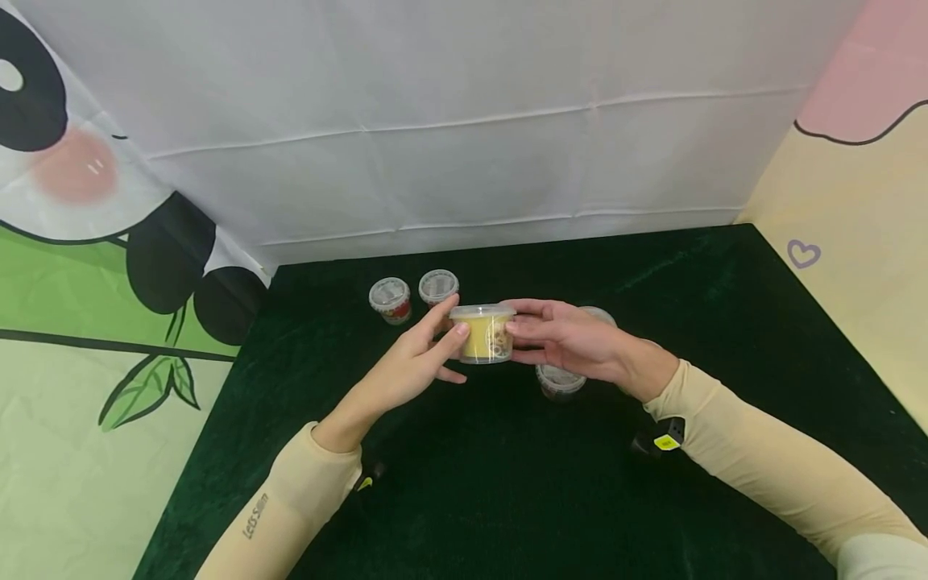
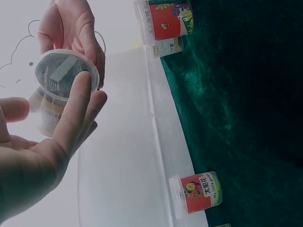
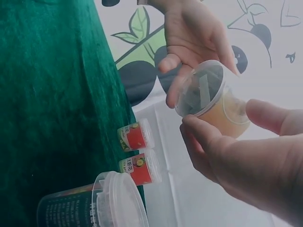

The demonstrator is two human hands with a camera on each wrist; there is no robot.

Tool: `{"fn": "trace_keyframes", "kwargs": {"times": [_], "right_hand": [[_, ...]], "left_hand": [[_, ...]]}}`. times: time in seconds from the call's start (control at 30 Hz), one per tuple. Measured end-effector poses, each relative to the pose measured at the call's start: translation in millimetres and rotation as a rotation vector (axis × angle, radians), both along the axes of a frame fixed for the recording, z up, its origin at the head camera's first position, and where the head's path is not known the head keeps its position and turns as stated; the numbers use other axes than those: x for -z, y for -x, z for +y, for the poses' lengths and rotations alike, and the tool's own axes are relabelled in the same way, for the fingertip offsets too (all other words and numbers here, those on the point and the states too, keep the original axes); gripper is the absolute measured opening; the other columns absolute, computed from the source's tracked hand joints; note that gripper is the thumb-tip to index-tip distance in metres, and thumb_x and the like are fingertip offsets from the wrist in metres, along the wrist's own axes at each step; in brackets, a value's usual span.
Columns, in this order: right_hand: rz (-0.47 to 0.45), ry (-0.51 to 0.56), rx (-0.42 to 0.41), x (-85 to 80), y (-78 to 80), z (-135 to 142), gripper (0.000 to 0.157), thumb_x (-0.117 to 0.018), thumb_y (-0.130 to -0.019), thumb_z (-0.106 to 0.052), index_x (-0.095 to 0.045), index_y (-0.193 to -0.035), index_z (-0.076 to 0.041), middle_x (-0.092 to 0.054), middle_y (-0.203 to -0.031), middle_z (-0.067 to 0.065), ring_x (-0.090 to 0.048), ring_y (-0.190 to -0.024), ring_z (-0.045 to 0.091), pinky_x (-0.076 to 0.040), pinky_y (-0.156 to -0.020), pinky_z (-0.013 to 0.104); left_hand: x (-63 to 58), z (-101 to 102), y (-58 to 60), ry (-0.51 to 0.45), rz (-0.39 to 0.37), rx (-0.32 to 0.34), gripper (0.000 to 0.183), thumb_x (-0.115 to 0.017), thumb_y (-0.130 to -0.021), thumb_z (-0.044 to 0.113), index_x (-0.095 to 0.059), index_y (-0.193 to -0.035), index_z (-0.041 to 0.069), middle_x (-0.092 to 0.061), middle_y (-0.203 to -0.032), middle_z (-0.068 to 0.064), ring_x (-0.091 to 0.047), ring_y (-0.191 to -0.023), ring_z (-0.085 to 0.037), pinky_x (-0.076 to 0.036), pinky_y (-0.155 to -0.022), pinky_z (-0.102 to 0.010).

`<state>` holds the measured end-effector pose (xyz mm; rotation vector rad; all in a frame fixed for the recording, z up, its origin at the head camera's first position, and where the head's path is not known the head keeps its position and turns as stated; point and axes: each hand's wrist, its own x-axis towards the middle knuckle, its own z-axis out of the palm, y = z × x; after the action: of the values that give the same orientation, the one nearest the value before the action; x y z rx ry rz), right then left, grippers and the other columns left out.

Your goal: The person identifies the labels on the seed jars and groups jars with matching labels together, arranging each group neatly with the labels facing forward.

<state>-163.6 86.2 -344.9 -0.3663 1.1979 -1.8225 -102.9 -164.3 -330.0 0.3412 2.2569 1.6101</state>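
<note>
Cream sleeves (image 1: pixel 783 459) angle inward; left hand (image 1: pixel 406 366), right hand (image 1: pixel 583 338) opposed, each grip narrowed, pinching yellow cup (image 1: pixel 478 338).

A held cup (image 1: pixel 482 337) sits mid-frame between the left grip (image 1: pixel 408 364) and right grip (image 1: pixel 580 340). On the surface (image 1: pixel 507 483), two cups (image 1: pixel 390 300) stand side by side to its upper left; two others (image 1: pixel 561 382), rightward, are partly behind the right grip.

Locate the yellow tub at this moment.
In the head view, the yellow tub is near the centre, held up between the left hand and the right hand, over the dark green cloth.
</note>
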Motion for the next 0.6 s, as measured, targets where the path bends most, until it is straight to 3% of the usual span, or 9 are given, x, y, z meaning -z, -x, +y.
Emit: {"fn": "trace_keyframes", "kwargs": {"times": [0.33,0.6], "right_hand": [[-0.002,0.002,0.031,3.4,2.0,0.8,0.058,-0.049,-0.096,-0.005,-0.027,-0.148,-0.012,-0.032,-0.143,0.018,-0.038,-0.129,0.034,-0.034,-0.106,0.044],[0.011,0.009,0.044,3.3,2.3,0.5,0.057,-0.049,-0.095,-0.004,-0.029,-0.148,-0.011,-0.033,-0.141,0.017,-0.038,-0.128,0.033,-0.034,-0.106,0.044]], "left_hand": [[5.6,-4.7,1.1,-0.014,0.019,0.016,0.058,-0.034,-0.102,0.044,-0.010,-0.153,0.029,-0.038,-0.136,-0.015,-0.057,-0.111,-0.032,-0.056,-0.077,-0.041],[9.5,-6.1,2.8,-0.001,0.004,0.014,0.059,-0.035,-0.101,0.046,-0.010,-0.152,0.032,-0.033,-0.142,-0.012,-0.056,-0.112,-0.031,-0.055,-0.078,-0.043]]}}
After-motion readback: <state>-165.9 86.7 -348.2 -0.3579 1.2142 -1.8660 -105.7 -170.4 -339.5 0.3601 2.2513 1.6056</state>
